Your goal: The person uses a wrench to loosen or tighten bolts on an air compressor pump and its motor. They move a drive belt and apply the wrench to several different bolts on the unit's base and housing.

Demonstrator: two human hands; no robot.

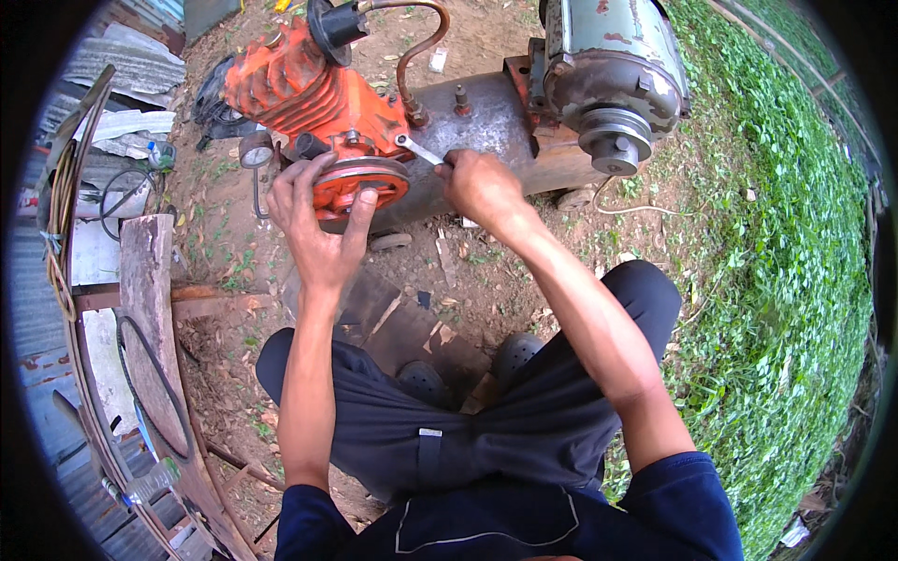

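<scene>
In front of me is an air compressor with an orange finned pump (pixel 304 98) mounted on a grey metal tank (pixel 482 122). My left hand (pixel 321 229) grips the orange pulley wheel (pixel 391 185) on the pump's near side, its thumb lying across the wheel's face and its fingers at the left rim. Closed around the shank of a silver wrench (pixel 423 152) is my right hand (pixel 485 192). The wrench's ring end rests at the lower right side of the pump, by its base. Whether it sits on a bolt I cannot tell.
An electric motor (pixel 613 70) with a grooved pulley (pixel 615 138) stands on the tank's right end. A copper pipe (pixel 432 42) curves above the tank. Left of the pump hangs a pressure gauge (pixel 255 150). Boards (pixel 148 271) and a black belt (pixel 154 374) lie left; grass (pixel 776 280) grows right.
</scene>
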